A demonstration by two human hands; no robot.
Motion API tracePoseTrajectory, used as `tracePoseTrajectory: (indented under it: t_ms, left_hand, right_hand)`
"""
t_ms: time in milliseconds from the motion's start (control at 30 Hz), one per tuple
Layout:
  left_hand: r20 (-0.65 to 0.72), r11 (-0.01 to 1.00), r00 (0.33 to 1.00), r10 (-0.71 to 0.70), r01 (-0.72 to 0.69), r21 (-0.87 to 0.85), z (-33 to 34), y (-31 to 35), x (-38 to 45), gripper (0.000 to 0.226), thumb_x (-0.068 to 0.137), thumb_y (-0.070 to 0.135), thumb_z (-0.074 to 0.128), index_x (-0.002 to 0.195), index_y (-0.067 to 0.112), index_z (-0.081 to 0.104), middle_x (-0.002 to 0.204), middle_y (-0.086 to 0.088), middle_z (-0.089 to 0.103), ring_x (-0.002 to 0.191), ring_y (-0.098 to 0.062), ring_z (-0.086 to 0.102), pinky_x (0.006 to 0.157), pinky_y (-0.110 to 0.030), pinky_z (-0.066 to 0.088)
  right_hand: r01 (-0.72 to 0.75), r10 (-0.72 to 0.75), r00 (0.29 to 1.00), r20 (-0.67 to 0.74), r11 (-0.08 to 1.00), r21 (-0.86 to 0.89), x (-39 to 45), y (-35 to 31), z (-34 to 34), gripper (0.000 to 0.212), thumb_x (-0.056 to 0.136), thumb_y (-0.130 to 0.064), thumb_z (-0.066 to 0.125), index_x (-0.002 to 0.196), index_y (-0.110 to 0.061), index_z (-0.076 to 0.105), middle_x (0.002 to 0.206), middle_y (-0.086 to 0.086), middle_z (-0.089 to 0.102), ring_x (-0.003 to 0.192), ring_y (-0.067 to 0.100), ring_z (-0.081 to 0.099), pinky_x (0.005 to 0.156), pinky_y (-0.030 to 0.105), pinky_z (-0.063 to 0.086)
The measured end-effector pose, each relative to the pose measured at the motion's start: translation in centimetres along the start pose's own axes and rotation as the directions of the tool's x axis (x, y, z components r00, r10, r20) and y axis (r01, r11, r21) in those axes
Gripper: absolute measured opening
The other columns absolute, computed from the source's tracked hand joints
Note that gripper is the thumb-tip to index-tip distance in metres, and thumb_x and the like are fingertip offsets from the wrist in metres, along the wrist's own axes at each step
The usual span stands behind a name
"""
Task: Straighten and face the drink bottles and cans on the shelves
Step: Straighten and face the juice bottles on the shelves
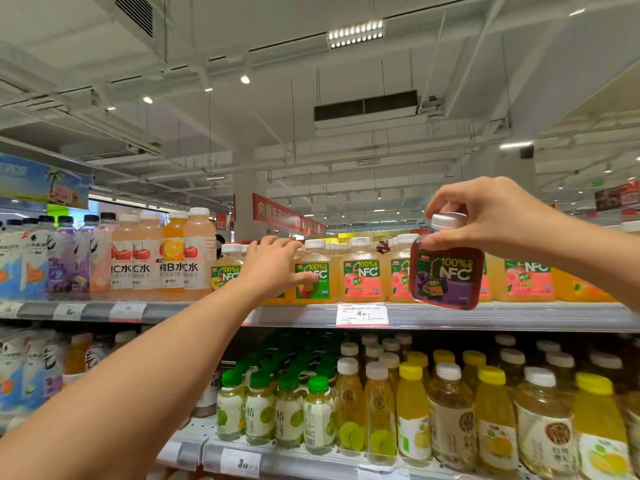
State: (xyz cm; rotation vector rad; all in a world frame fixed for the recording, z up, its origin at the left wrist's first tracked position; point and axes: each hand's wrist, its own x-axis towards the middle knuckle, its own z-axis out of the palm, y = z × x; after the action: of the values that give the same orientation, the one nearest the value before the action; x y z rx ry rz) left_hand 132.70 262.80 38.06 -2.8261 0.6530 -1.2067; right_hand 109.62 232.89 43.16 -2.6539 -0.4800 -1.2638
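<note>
Purple-labelled juice bottle (445,271) was pinched by its white cap in the right hand (485,216), right of frame; rigid, light, likely best held there. Left hand (273,268) was spread flat, ungrasping, against an orange bottle (317,275) at centre.

Bright, even store light falls from above me: an LED panel (356,33) glares white at the top, and small ceiling spotlights (245,79) burn out to blobs. Shadows are soft; the lower shelf (311,459) recedes into darkness behind its front row. The wide lens bends the ceiling beams and bows the upper shelf edge (485,315) toward the corners. My left forearm (114,386) looms large and slightly soft. Bottles at the far left (20,265) smear with blur, and labels look washed.
</note>
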Motion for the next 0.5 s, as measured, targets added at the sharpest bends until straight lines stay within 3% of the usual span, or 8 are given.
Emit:
tracePoseTrajectory:
  t_ms: [133,233,367,500]
  left_hand:
    - [-0.143,0.983,0.984,-0.111,0.088,-0.161,-0.3,-2.3,0.0,0.056,0.102,0.056,0.044,0.145,0.020,0.050,0.144,-0.005,0.056,0.133,-0.027,0.048,0.107,-0.048,0.045]
    - [-0.114,0.970,0.973,-0.200,0.180,-0.165,-0.4,-3.9,0.0,0.048,0.100,0.052,0.052,0.136,0.021,0.058,0.126,-0.004,0.067,0.115,-0.027,0.062,0.094,-0.046,0.054]
    - [-0.097,0.924,0.961,-0.258,0.217,-0.314,-0.3,-4.6,0.5,0.034,0.098,0.046,0.062,0.126,0.027,0.064,0.112,0.001,0.074,0.100,-0.023,0.068,0.087,-0.043,0.058]
    - [-0.064,0.910,0.961,-0.267,0.230,-0.346,-0.3,-5.1,1.0,0.025,0.097,0.044,0.063,0.117,0.028,0.063,0.107,0.000,0.074,0.099,-0.024,0.067,0.086,-0.044,0.058]
  right_hand:
    - [0.011,-0.012,1.000,-0.010,1.000,-0.020,0.0,0.4,0.5,0.064,0.054,-0.075,0.068,0.102,-0.033,0.071,0.099,-0.001,0.069,0.092,0.018,0.065,0.070,0.030,0.051]
    - [0.014,-0.015,1.000,-0.017,1.000,-0.023,0.3,0.6,0.9,0.055,0.058,-0.068,0.074,0.102,-0.034,0.072,0.100,0.000,0.070,0.094,0.019,0.066,0.071,0.030,0.049]
    - [0.018,-0.019,1.000,-0.011,1.000,-0.020,0.6,0.5,1.3,0.054,0.059,-0.070,0.073,0.101,-0.036,0.070,0.099,-0.003,0.066,0.095,0.019,0.065,0.071,0.030,0.049]
    - [0.009,-0.009,1.000,-0.004,1.000,-0.026,0.8,0.5,1.5,0.047,0.062,-0.064,0.077,0.100,-0.036,0.071,0.099,-0.001,0.067,0.095,0.019,0.064,0.067,0.026,0.045]
